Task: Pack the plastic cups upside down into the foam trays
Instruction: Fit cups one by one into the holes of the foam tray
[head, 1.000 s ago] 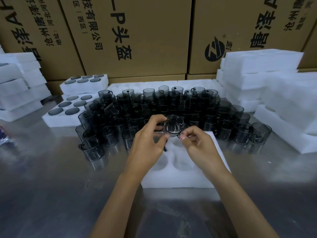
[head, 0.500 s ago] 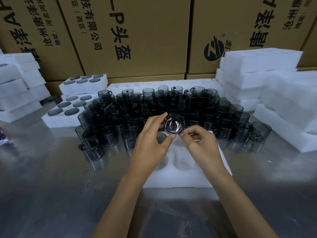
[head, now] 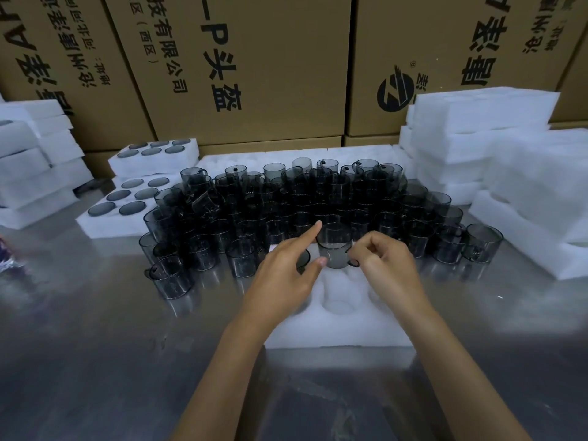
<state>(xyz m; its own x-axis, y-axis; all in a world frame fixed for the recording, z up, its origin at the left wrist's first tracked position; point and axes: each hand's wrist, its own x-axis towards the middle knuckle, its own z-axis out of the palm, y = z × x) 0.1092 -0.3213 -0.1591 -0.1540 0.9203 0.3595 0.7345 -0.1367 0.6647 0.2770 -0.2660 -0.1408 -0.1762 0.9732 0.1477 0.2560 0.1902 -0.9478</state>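
Head view: a smoky grey plastic cup (head: 334, 246) hangs over the far edge of the foam tray (head: 337, 319), its handle low on the right, so it looks upside down, though the tint makes that hard to confirm. The right hand (head: 386, 265) pinches the handle, its fingers curled in on it. The left hand (head: 283, 268) meets the cup from the other side: the thumb tip touches the cup's lower wall and the forefinger points straight along its upper edge, so that grip is spread, fingers apart rather than curled round the cup. Just left of the held cup, a dark round cup base (head: 302, 258) shows in one pocket of the tray, partly behind the left hand. The tray lies on the steel table (head: 95, 345) with its other moulded pockets white.

Beyond the tray stands the crowd of loose cups (head: 302, 202), many rows deep, mostly upright. Left of the tray and farther back lie two filled trays (head: 133, 198), grey cup bases showing in their pockets, with stacks of foam blocks (head: 35, 160) beyond them. Right of the tray rises another pile of white foam trays (head: 483, 128). Behind everything stand cardboard cartons (head: 254, 65) printed with black Chinese lettering.
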